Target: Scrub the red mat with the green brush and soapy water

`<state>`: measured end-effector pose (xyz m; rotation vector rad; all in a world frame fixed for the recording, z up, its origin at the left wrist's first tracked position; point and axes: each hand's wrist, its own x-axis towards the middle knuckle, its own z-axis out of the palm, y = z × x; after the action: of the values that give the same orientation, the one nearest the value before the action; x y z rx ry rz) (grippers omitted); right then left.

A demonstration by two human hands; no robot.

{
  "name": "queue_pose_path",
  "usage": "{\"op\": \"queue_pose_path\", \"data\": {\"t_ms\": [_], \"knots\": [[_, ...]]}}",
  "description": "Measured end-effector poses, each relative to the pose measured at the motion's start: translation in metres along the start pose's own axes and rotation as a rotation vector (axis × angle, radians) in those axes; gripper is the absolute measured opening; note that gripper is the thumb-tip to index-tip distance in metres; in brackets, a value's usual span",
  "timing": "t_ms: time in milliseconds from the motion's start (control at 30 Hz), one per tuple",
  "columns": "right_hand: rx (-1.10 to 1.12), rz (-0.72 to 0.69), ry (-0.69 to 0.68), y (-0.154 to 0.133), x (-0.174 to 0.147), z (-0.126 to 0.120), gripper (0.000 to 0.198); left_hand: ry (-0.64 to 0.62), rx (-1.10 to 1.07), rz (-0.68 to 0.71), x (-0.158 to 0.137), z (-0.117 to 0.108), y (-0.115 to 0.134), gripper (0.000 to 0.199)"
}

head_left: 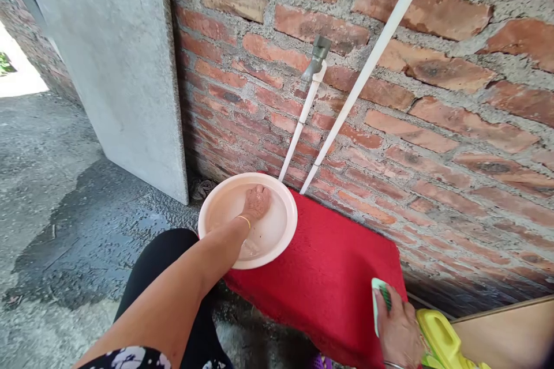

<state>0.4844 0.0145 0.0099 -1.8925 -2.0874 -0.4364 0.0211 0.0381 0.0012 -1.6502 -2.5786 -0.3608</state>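
Evidently, a brick wall (433, 132) rises behind the red bench (337, 242). On the bench's left end stands a pale basin (292, 220) with water (223, 207). By the right end is a yellow bottle (438, 334). The left hand (258, 202) dips into the basin; whether its grip pinches something, I cannot tell. The right hand (400, 326) has its grip bent around a green brush (375, 307), near the bottle.

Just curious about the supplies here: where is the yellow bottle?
The yellow bottle is at the head view's lower right, just right of the right hand.
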Motion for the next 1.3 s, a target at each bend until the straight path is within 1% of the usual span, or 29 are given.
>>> {"op": "queue_pose_path", "data": {"t_ms": [67, 133, 167, 233, 300, 367, 467, 567, 633, 700, 800, 900, 933, 1067, 1100, 1233, 1300], "knots": [[0.072, -0.158, 0.046, -0.04, -0.007, -0.002, 0.061, 0.005, 0.007, -0.001, 0.0, 0.001, 0.0, 0.031], [0.172, -0.351, 0.056, -0.081, -0.016, -0.002, 0.053, 0.005, 0.017, -0.003, 0.0, 0.002, 0.0, 0.03], [0.208, -0.421, 0.055, -0.1, -0.02, -0.001, 0.049, 0.003, 0.021, -0.005, 0.0, 0.002, 0.0, 0.03], [0.24, -0.501, 0.043, -0.13, -0.026, -0.001, 0.041, 0.005, 0.025, -0.008, 0.0, 0.002, 0.0, 0.03], [0.23, -0.524, 0.02, -0.15, -0.026, -0.002, 0.037, 0.011, 0.022, -0.008, 0.0, 0.002, 0.0, 0.03], [0.189, -0.515, -0.027, -0.164, -0.021, -0.006, 0.034, 0.017, 0.018, -0.007, 0.0, 0.002, 0.0, 0.03], [0.117, -0.463, -0.116, -0.183, -0.007, -0.014, 0.033, 0.023, 0.015, -0.007, 0.0, 0.003, 0.0, 0.03], [0.095, -0.405, -0.164, -0.2, 0.007, -0.015, 0.037, 0.038, -0.003, -0.009, 0.001, 0.005, -0.001, 0.028], [0.091, -0.388, -0.179, -0.206, 0.016, -0.011, 0.038, 0.039, -0.009, -0.013, 0.0, 0.006, -0.001, 0.028], [0.075, -0.371, -0.188, -0.204, 0.025, -0.005, 0.038, 0.033, -0.007, -0.011, 0.0, 0.005, 0.0, 0.028], [0.029, -0.292, -0.211, -0.19, 0.041, 0.003, 0.039, 0.017, -0.001, -0.007, 0.0, 0.0, 0.002, 0.029], [-0.003, -0.211, -0.223, -0.179, 0.05, 0.004, 0.04, -0.004, 0.005, -0.019, -0.001, -0.004, 0.004, 0.03], [-0.005, -0.212, -0.217, -0.179, 0.049, 0.003, 0.04, -0.008, 0.006, -0.021, -0.001, -0.005, 0.004, 0.03], [0.001, -0.324, -0.209, -0.184, 0.041, 0.002, 0.041, -0.008, -0.003, -0.016, -0.001, -0.005, 0.004, 0.03], [-0.002, -0.331, -0.213, -0.184, 0.039, 0.003, 0.041, -0.005, -0.004, -0.016, -0.001, -0.004, 0.004, 0.03], [-0.024, -0.236, -0.234, -0.177, 0.045, 0.004, 0.041, 0.005, -0.006, -0.016, -0.001, -0.002, 0.003, 0.03], [-0.013, -0.217, -0.232, -0.172, 0.047, 0.003, 0.041, 0.01, -0.021, -0.021, -0.001, -0.001, 0.003, 0.03]]}}
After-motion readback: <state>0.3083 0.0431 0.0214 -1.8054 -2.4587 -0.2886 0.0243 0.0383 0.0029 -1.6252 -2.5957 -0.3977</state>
